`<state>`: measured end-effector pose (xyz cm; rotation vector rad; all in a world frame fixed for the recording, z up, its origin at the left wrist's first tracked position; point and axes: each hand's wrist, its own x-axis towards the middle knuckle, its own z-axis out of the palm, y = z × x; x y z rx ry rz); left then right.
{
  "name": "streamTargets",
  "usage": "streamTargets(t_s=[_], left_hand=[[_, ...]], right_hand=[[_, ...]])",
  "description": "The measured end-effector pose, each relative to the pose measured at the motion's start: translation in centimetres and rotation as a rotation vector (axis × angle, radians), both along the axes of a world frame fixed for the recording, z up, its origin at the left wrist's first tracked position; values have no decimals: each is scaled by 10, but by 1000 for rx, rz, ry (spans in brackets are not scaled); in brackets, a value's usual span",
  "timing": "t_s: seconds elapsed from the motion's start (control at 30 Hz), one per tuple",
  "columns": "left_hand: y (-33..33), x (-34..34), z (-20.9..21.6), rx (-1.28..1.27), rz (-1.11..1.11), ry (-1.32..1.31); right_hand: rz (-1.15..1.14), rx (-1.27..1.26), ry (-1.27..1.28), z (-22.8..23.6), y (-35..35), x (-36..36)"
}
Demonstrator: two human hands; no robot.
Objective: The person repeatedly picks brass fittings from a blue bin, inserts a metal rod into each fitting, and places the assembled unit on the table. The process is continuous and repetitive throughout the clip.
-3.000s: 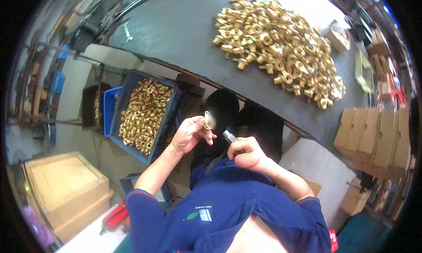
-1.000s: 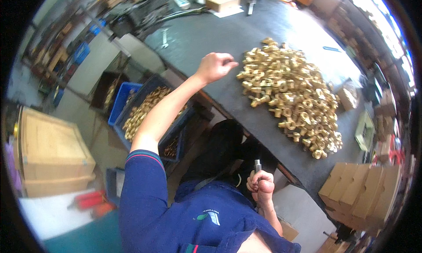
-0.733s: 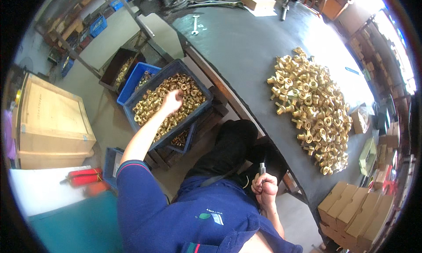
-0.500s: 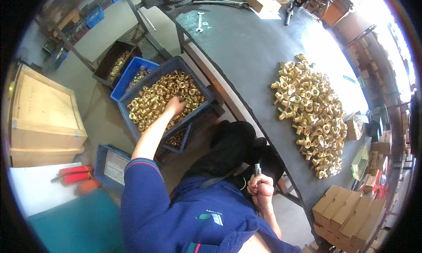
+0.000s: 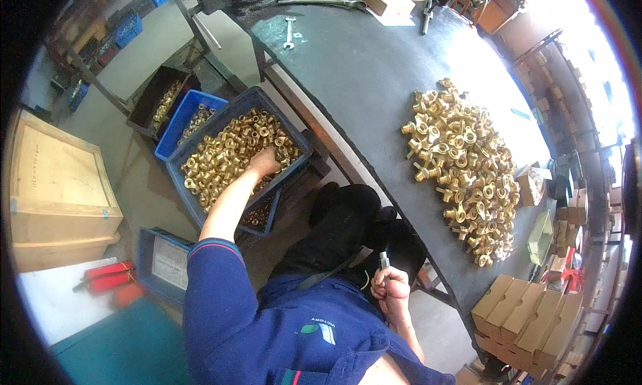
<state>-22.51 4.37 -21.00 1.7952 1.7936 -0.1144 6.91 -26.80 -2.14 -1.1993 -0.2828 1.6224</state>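
Note:
My left hand [image 5: 266, 161] reaches down into a dark blue-grey bin [image 5: 179, 183] of small brass pipe fittings [image 5: 231, 146]. Its fingers are curled among the fittings, and their tips are hidden, so I cannot make out what they hold. Close to my lap, my right hand [image 5: 392, 286] is closed round a silver metal cylindrical tool [image 5: 384, 259], whose end sticks up above the fist. On the dark workbench [image 5: 354, 84] to the right lies a large heap of brass fittings with flat ring lugs [image 5: 465, 174].
Beside the bin stand a bright blue bin [image 5: 166, 139] and a dark metal trough [image 5: 144, 121]. A wooden crate [image 5: 63, 177], red cylinders [image 5: 110, 278] and a blue crate [image 5: 144, 264] are at left. A wrench [image 5: 289, 34] lies on the bench; cardboard boxes [image 5: 528, 318] are stacked at lower right.
The whole view has shifted slightly, moving the scene a little to the left. My left hand is still among the fittings, and my right hand keeps hold of the metal tool.

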Motion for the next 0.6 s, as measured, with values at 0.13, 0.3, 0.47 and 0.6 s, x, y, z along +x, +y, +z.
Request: streamTargets(t_s=[0.13, 0.3, 0.47, 0.6], left_hand=[[0, -2, 16, -22, -147, 4], [2, 5, 35, -96, -360, 232], [0, -1, 31, -102, -444, 280], [-3, -14, 10, -211, -299, 165]], right_hand=[[40, 26, 10, -3, 3, 0], [50, 47, 21, -5, 1, 1], [27, 16, 45, -13, -10, 9], [12, 11, 97, -17, -15, 10]])
